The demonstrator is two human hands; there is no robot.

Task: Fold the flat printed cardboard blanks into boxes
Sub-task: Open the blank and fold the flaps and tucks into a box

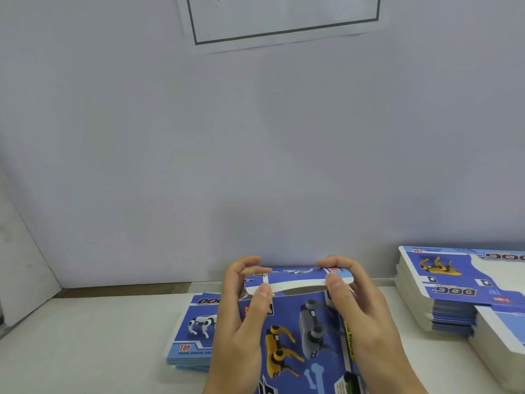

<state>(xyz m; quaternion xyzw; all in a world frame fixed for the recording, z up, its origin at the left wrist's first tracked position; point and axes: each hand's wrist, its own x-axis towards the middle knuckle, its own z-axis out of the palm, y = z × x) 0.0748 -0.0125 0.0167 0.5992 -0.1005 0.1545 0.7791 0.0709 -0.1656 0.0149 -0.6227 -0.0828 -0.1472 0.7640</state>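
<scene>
Pale grey wall fills the upper two-thirds of the frame, with a white sheet of paper (284,21) bearing a dark printed border fixed at top centre. Below it, I see a white desk (99,336) running across the bottom of the frame.

At bottom centre, I have both hands on one blue printed cardboard blank (301,331), which shows a yellow robot dog and a grey one. Its far flap (295,277) is bent over toward me, white underside showing along the edge.
- Left hand (244,314): grips the flap's left end, thumb pressed on the white edge, fingers curled over the top.
- Right hand (358,308): grips the flap's right end the same way, thumb on the near face, fingers curled behind.

Just left of the held blank, partly under it, a low pile of blanks (193,336) lies flat on the desk, a white dog and "TOP" printed on the uppermost. At the right edge of the frame, a taller stack of blanks (443,291) stands on the desk, well apart from my hands.
</scene>
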